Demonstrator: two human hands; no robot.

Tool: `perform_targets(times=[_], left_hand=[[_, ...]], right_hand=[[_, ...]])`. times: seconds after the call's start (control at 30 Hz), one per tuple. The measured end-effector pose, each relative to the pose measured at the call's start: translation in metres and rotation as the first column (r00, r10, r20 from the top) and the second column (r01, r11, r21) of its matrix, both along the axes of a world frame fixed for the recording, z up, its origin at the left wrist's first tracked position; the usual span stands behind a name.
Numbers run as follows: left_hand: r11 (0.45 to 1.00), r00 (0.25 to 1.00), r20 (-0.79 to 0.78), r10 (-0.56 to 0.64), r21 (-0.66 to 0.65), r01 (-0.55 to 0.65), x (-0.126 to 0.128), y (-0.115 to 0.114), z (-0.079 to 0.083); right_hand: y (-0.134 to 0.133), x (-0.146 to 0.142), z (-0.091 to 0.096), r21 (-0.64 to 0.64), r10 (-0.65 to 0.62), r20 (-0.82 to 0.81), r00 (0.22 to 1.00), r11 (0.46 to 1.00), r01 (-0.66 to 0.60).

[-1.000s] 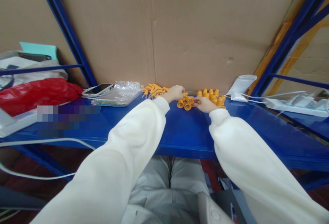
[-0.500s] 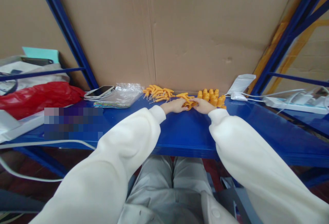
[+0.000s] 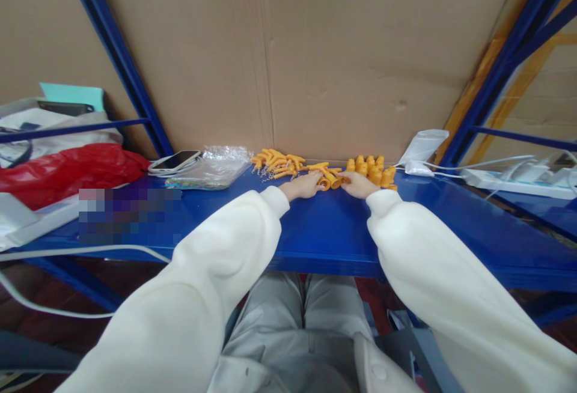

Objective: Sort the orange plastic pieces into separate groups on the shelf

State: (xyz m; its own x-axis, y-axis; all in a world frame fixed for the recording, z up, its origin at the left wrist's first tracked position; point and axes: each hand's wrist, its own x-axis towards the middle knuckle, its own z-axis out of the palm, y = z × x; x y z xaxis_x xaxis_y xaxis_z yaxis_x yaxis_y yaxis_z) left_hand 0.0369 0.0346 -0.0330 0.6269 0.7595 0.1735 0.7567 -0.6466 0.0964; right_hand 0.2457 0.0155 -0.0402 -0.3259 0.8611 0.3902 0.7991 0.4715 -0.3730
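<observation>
Near the back of the blue table, my left hand (image 3: pixel 309 185) has its fingers curled at a hollow orange piece (image 3: pixel 323 184) whose round open end faces me. My right hand (image 3: pixel 359 184) is closed on another orange piece just to the right, mostly hidden by its fingers. Between the hands lies one more hollow orange piece (image 3: pixel 335 182), open end toward me. Branching orange pieces with small metal chains (image 3: pixel 279 163) lie heaped left of the hands. Several upright orange pieces (image 3: pixel 372 170) stand in a cluster behind and right of my right hand.
Clear plastic bags (image 3: pixel 216 170) and a phone (image 3: pixel 179 160) lie on the blue table (image 3: pixel 329 231) at left, beside a red bag (image 3: pixel 76 167). A cardboard wall (image 3: pixel 338 62) closes off the back. A white power strip (image 3: pixel 518 182) lies at right.
My hands have moved slightly apart, mainly the left one leftward. The round ends of the hollow orange pieces between them show more plainly.
</observation>
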Motion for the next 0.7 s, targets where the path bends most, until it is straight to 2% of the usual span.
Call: perform_targets(times=[0.1, 0.23, 0.37, 0.5, 0.63, 0.7], left_hand=[[1.000, 1.000, 0.021, -0.007, -0.015, 0.007, -0.001, 0.003, -0.003], [0.999, 1.000, 0.016, -0.016, 0.045, 0.015, -0.008, 0.008, -0.003], [0.980, 0.999, -0.016, -0.034, 0.195, 0.036, -0.024, 0.015, 0.009], [0.984, 0.997, -0.054, 0.050, 0.175, -0.040, -0.045, 0.024, 0.020], [0.981, 0.980, -0.110, 0.168, 0.111, -0.156, -0.061, 0.028, 0.010], [0.975, 0.977, -0.097, 0.190, 0.136, -0.176, -0.064, 0.028, 0.002]], right_hand=[[-0.005, -0.006, 0.004, -0.070, 0.029, 0.006, 1.000, 0.997, -0.028], [-0.010, -0.011, 0.009, -0.062, 0.015, 0.018, 1.000, 0.998, -0.013], [-0.014, -0.010, 0.012, -0.074, 0.013, 0.011, 1.000, 0.997, -0.012], [-0.017, -0.011, 0.013, -0.066, -0.072, 0.007, 0.997, 0.995, 0.072], [-0.017, -0.010, 0.011, -0.079, -0.073, 0.006, 0.997, 0.994, 0.073], [-0.016, -0.008, 0.009, -0.055, -0.045, 0.009, 0.999, 0.997, 0.045]])
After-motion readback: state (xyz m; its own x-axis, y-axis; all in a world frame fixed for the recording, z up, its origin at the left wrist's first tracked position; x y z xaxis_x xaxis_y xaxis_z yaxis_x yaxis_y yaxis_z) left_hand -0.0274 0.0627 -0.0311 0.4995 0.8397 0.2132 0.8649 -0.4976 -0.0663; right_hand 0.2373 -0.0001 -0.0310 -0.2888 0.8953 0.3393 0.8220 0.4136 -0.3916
